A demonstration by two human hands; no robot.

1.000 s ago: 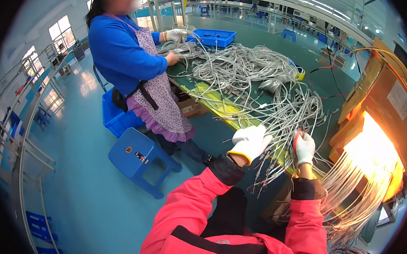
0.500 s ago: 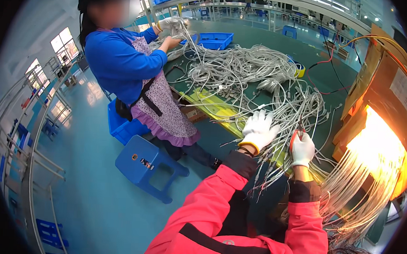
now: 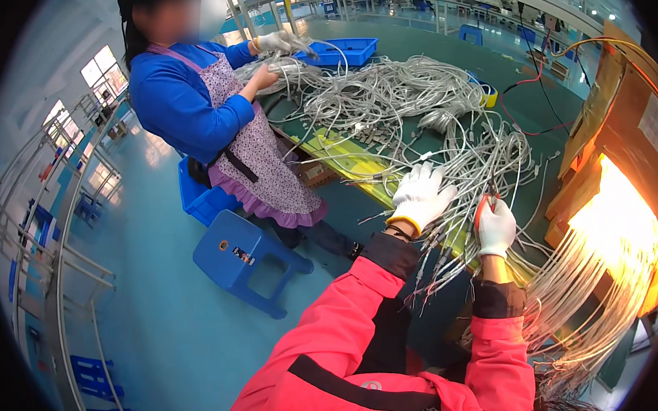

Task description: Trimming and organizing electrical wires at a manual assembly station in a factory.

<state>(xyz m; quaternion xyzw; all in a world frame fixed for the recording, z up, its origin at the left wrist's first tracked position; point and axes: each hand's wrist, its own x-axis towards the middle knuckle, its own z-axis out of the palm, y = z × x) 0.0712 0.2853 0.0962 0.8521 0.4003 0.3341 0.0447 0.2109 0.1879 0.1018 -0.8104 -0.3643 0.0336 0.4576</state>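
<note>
In a white glove, my left hand (image 3: 421, 195) lies flat with fingers spread over grey-white cables (image 3: 447, 230) at the table's near edge. Red-handled pliers (image 3: 481, 207) are gripped in my right hand (image 3: 497, 229), also gloved in white. The pliers point away from me into the cables, and their jaw tips are hard to make out. Stripped wire ends (image 3: 423, 292) of these cables hang past the edge between my forearms. Beyond both hands spreads a large tangled cable pile (image 3: 409, 91).
At the right, a cardboard box (image 3: 624, 109) surrounds a bright glow, with a cable bundle (image 3: 563, 285) hanging below. Across the left part of the table, a co-worker (image 3: 185, 109) handles cables near a blue tray (image 3: 359, 51). A blue stool (image 3: 226, 248) stands on the floor.
The co-worker's hands have shifted, and the lower one has dropped slightly. The view has moved a little. My hands stay nearly in place, left spread, right still on the pliers.
</note>
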